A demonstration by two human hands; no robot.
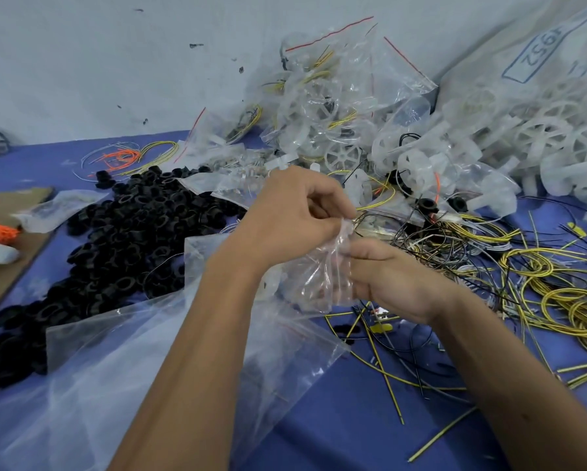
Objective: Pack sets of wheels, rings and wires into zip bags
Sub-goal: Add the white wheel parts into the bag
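Both hands meet above the blue counter [370, 419] and work on one small zip bag [314, 277]. The left hand [292, 212] has its fingers curled and pinches the bag's upper edge. The right hand [392, 278], just below and to the right of the left, grips the bag's right side between thumb and curled fingers. The bag hangs crumpled between the two hands; a pale wheel shape shows faintly through the plastic, but its contents cannot be told with certainty.

Left of the left hand lies a heap of black rings [122, 239], spreading along the counter toward the near left edge. Beyond both hands, against the white wall [115, 62], rises a mound of filled zip bags [326, 107] with red seal lines, holding clear wheels and yellow wires. To the right of that mound, beyond the right hand, sits a pile of loose white wheels [537, 137]. Right of the right hand spreads a tangle of yellow and black wires [509, 266], with coils near the counter's right edge. Beneath the forearms lies a large clear plastic bag [122, 368], flat and creased. Far left of the left hand, a few orange wires [122, 156] lie by the wall, and a cardboard sheet [6, 239] rests at the counter's left edge.
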